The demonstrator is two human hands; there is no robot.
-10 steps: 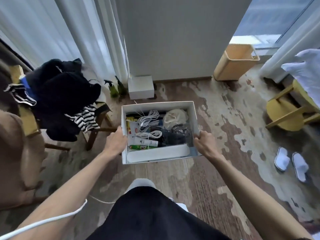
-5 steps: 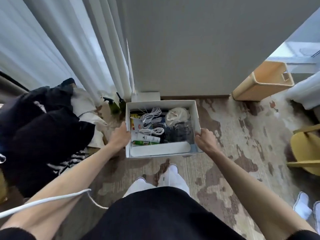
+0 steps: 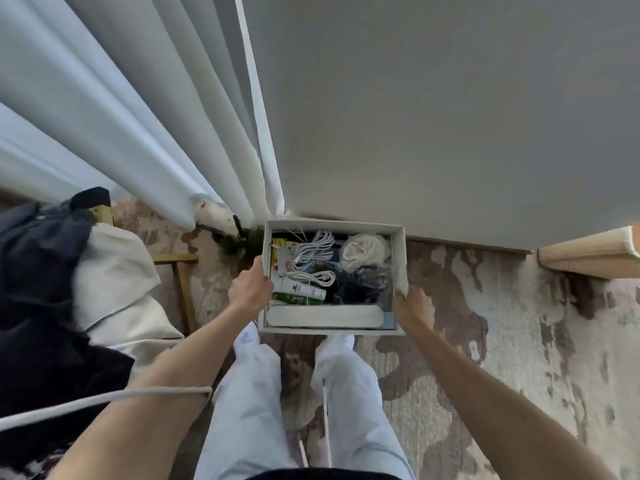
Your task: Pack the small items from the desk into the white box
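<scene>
I hold the white box (image 3: 332, 226) low in front of me, close to the base of the wall. My left hand (image 3: 250, 289) grips its left wall, and my right hand (image 3: 414, 310) grips its right wall. Inside lie coiled white cables (image 3: 311, 249), a white tube (image 3: 304, 289), a green tube (image 3: 294, 299), a cream cloth pouch (image 3: 363, 251), a dark crinkly bag (image 3: 360, 285) and a long white flat item (image 3: 325, 315) along the near side.
White curtains (image 3: 138, 116) hang at the left, a grey wall (image 3: 450, 116) straight ahead. A wooden chair with dark and cream clothes (image 3: 69, 289) stands at my left. Dark spray bottles (image 3: 232, 233) sit by the curtain foot. A tan bin (image 3: 588, 254) is at the right.
I have stepped closer to the wall and bent over, carrying the box forward and down. The small white box on the floor by the wall is now hidden. Both hands keep their hold.
</scene>
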